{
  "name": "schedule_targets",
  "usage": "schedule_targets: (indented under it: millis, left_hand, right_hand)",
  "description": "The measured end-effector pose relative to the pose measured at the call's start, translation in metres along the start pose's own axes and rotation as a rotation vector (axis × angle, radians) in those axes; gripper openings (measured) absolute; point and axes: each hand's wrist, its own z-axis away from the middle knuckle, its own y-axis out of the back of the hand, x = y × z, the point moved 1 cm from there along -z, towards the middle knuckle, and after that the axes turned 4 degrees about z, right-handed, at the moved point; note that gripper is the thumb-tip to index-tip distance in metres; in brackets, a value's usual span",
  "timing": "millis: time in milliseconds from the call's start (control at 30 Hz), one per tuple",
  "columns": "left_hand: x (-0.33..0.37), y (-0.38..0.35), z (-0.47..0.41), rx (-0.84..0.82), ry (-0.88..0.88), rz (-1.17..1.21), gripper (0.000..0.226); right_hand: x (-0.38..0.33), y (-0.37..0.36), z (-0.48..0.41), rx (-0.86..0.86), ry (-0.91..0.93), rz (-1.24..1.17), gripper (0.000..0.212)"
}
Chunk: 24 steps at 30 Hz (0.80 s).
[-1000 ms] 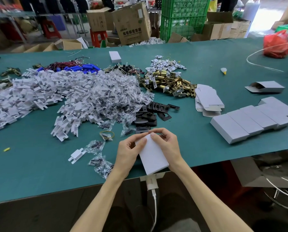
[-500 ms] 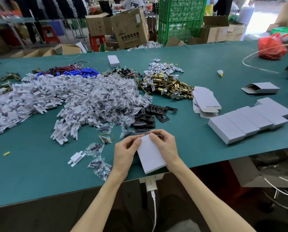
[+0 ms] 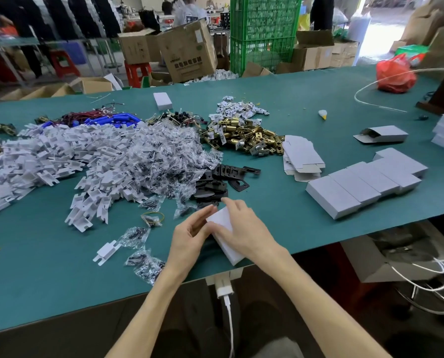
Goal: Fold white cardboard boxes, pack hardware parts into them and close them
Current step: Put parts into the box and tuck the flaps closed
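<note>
- The white box [image 3: 229, 250] is at the near edge of the green table [image 3: 42, 277], straight in front of the person. It is angled so its far end points at the parts; whether it rests on the mat or is lifted, I cannot tell.
- It probably sits this close so both hands can work the end flap. The step looks like closing.
- The right hand [image 3: 244, 229] lies across the top of the box and grips it. Its forefinger reaches to the far end, apparently pressing the flap down.
- The left hand [image 3: 189, 235] holds the box's left side with curled fingers, its thumb up at the far corner, steadying it.
- Both forearms come in from below and converge on the box.
- Black plates [image 3: 222, 180] and bagged screws [image 3: 161, 156] lie just beyond, within easy reach.
- Flat blanks [image 3: 302, 155] and brass latches [image 3: 244, 135] lie further back.
- Finished boxes [image 3: 363, 188] line up well apart on the right, out of the way.
</note>
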Motion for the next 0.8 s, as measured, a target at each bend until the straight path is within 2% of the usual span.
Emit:
schedule_targets:
  millis: [100, 167, 267, 367, 467, 633, 800]
  left_hand:
    - [-0.002, 0.001, -0.001, 0.004, 0.004, 0.003, 0.034]
    - [-0.002, 0.002, -0.001, 0.006, -0.003, -0.009, 0.033]
    - [-0.002, 0.002, -0.001, 0.021, -0.009, -0.003, 0.033]
    - [-0.004, 0.002, -0.001, 0.038, -0.003, 0.033, 0.034]
    - [-0.005, 0.002, -0.002, 0.022, 0.007, 0.041, 0.034]
    - [-0.006, 0.0, -0.002, 0.016, 0.015, 0.056, 0.034]
    - [-0.007, 0.0, -0.003, 0.008, 0.026, 0.038, 0.033]
  right_hand:
    - [-0.006, -0.014, 0.015, -0.056, -0.001, 0.131, 0.1]
    - [-0.004, -0.016, 0.017, -0.005, 0.026, 0.217, 0.095]
    - [0.014, 0.001, 0.011, 0.044, 0.018, 0.13, 0.087]
    - [0.051, 0.043, -0.006, 0.154, -0.075, -0.026, 0.083]
    - [0.104, 0.092, -0.028, 0.206, -0.183, 0.031, 0.082]
    - [0.18, 0.143, -0.035, 0.202, -0.344, 0.095, 0.082]
    - [0.222, 0.154, -0.027, 0.134, -0.426, 0.109, 0.079]
